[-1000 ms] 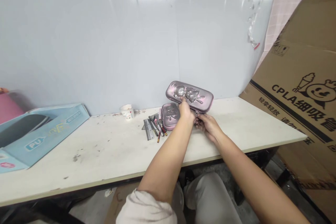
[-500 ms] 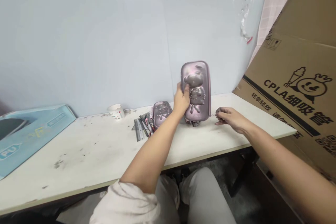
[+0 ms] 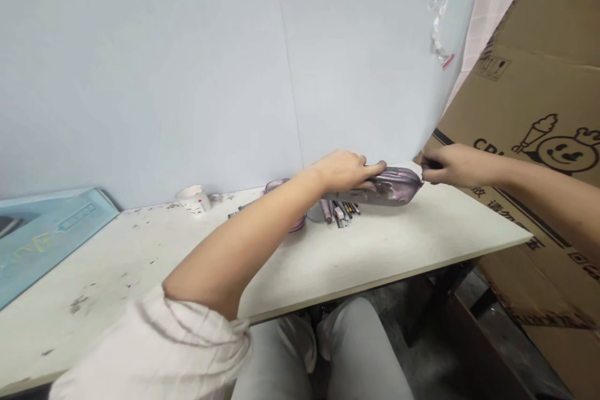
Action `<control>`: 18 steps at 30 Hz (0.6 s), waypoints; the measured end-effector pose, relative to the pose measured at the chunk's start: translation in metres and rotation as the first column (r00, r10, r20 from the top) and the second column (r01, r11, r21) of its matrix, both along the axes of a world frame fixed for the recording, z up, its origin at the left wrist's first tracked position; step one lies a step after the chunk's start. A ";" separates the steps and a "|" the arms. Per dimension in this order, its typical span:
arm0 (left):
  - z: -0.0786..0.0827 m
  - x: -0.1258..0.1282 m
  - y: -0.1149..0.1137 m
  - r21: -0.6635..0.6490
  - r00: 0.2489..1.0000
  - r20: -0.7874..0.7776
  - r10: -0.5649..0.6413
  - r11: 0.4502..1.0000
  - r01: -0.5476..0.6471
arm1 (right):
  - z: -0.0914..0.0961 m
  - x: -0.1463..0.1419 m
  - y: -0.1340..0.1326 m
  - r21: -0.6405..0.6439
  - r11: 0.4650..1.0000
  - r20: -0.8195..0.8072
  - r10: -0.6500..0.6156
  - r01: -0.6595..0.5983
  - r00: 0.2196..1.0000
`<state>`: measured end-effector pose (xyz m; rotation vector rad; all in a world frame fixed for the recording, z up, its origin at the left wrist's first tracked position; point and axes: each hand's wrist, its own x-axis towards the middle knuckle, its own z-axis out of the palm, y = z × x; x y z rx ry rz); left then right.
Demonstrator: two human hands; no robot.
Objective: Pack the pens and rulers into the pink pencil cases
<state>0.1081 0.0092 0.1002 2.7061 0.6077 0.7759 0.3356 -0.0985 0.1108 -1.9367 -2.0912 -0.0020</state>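
My left hand (image 3: 349,172) is closed over the top of a shiny purple-pink pencil case (image 3: 398,190) with a raised figure on its face. The case lies on its side in the air, just above the table, its zipper seam running along the upper edge. At the right end of the case, my right hand (image 3: 435,165) is pinched close to the zipper; what sits between the fingertips is too dark to make out. Below the case lie several pencils and pens (image 3: 349,207) and a white eraser (image 3: 339,213). A second, smaller purple case (image 3: 276,184) is mostly hidden behind my left forearm.
A white paper cup (image 3: 194,199) stands against the pale wall panel. On the left of the white table (image 3: 356,262) lies a blue printed board (image 3: 60,231). A large cardboard box (image 3: 529,106) leans at the right, close behind my right hand.
My left hand has tipped the pencil case from upright to sideways and moved it right. My right hand has risen to its right end. The view has shifted slightly.
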 end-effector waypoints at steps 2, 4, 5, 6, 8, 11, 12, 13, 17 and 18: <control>0.004 0.010 -0.002 0.114 0.999 -0.048 -0.003 0.993 0.009 | 0.007 -0.009 0.006 0.083 0.996 0.325 -0.008 -0.020 0.946; 0.006 0.019 -0.006 0.251 0.996 -0.071 0.062 0.967 -0.042 | 0.014 -0.015 0.008 0.204 0.978 0.486 -0.068 -0.037 0.871; 0.005 0.022 -0.008 0.314 0.990 -0.087 0.115 0.946 -0.082 | 0.018 -0.016 0.007 0.264 0.964 0.525 -0.111 -0.037 0.844; 0.004 0.025 -0.009 0.366 0.979 -0.108 0.175 0.922 -0.124 | 0.022 -0.016 0.006 0.315 0.948 0.549 -0.156 -0.031 0.821; -0.002 0.032 -0.009 0.403 0.951 -0.118 0.287 0.889 -0.218 | 0.025 -0.015 0.002 0.379 0.925 0.557 -0.216 -0.014 0.802; -0.020 0.049 -0.003 0.151 0.909 0.063 0.411 0.897 -0.416 | 0.009 -0.011 0.001 0.494 0.866 0.364 -0.289 0.079 0.886; -0.028 0.057 -0.001 -0.028 0.875 0.153 0.460 0.887 -0.461 | -0.003 -0.010 0.004 0.527 0.838 0.215 -0.293 0.142 0.932; -0.036 0.065 0.001 -0.226 0.830 0.227 0.510 0.856 -0.465 | -0.017 -0.009 0.008 0.544 0.812 0.039 -0.273 0.209 0.961; -0.070 0.087 0.009 -0.686 0.780 0.262 0.568 0.678 -0.264 | -0.083 0.001 0.034 0.164 0.957 -0.731 -0.045 0.238 0.681; -0.077 0.086 0.012 -0.704 0.817 0.235 0.526 0.672 -0.230 | -0.097 0.006 0.041 0.098 0.968 -0.806 -0.058 0.229 0.589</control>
